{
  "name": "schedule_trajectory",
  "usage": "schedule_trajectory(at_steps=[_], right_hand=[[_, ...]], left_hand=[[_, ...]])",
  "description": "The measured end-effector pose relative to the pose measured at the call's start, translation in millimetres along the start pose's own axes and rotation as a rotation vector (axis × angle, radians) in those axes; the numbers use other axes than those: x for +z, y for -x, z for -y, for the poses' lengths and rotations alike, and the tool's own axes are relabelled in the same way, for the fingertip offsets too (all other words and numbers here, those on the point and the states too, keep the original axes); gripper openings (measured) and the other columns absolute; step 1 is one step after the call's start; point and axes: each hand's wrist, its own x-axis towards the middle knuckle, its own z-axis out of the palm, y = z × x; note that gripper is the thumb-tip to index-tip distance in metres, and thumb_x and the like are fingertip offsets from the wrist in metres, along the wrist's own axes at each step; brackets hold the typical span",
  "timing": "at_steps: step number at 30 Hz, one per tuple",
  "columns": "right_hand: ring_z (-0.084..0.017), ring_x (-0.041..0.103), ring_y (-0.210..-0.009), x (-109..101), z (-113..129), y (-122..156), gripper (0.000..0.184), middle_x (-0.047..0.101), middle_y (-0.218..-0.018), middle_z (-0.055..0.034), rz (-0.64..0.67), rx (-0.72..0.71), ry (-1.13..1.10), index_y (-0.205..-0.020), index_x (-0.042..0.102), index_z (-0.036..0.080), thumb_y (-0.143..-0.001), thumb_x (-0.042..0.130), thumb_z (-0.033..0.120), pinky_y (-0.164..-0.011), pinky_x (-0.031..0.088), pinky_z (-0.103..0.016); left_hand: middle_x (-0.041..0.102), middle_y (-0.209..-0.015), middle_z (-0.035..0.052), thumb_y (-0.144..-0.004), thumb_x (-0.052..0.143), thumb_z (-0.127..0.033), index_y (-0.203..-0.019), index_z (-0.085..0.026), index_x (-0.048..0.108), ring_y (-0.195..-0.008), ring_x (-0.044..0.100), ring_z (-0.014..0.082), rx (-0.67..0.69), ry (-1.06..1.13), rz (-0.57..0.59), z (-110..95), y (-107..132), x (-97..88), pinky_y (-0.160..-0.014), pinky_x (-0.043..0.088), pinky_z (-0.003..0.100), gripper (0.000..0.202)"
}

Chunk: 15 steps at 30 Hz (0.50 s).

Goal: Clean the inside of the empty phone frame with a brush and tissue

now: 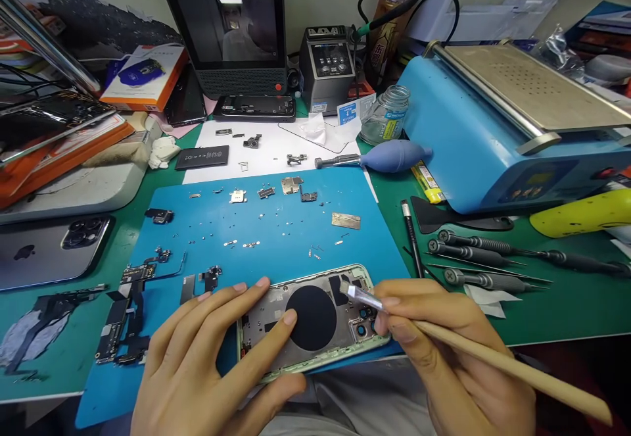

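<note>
At the near edge of the blue mat, the left hand pins the phone housing, its long axis running left-right. The right hand pinches a brush, bristles touching the housing's right end.

Green bench under blue mat
</note>
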Motion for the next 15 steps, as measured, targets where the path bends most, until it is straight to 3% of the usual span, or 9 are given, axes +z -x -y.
schedule_trajectory(at_steps=[3, 8, 15], right_hand=[[-0.010, 0.082, -0.112, 1, 0, 1, 0.015, 0.084, -0.111, 0.0013, 0.040, 0.003, 0.032, -0.120, 0.075, 0.030, -0.112, 0.068, 0.019, -0.097, 0.065, -0.014], [-0.008, 0.081, -0.120, 0, 4, -5, 0.016, 0.083, -0.115, 0.0037, 0.095, 0.049, 0.089, -0.123, 0.073, 0.033, -0.114, 0.066, 0.022, -0.105, 0.060, -0.011], [-0.007, 0.080, -0.108, 0, 9, -15, 0.015, 0.080, -0.104, 0.0048, 0.168, 0.021, 0.060, -0.117, 0.072, 0.030, -0.114, 0.062, 0.020, -0.098, 0.061, -0.010]], left_hand=[[0.065, -0.162, -0.0049, -0.111, 0.070, -0.041, -0.154, -0.052, 0.068, -0.148, 0.057, 0.0212, -0.096, 0.050, -0.037, -5, 0, 2.6, -0.139, 0.022, 0.031, 0.045], [0.067, -0.158, -0.0107, -0.097, 0.080, -0.073, -0.149, -0.055, 0.072, -0.141, 0.060, 0.0231, -0.152, 0.065, -0.096, -11, 0, 7.3, -0.141, 0.018, 0.026, 0.056], [0.065, -0.162, -0.0113, -0.093, 0.084, -0.074, -0.149, -0.054, 0.072, -0.142, 0.060, 0.0252, -0.162, 0.086, -0.141, -12, 2, 12.3, -0.142, 0.020, 0.028, 0.060]])
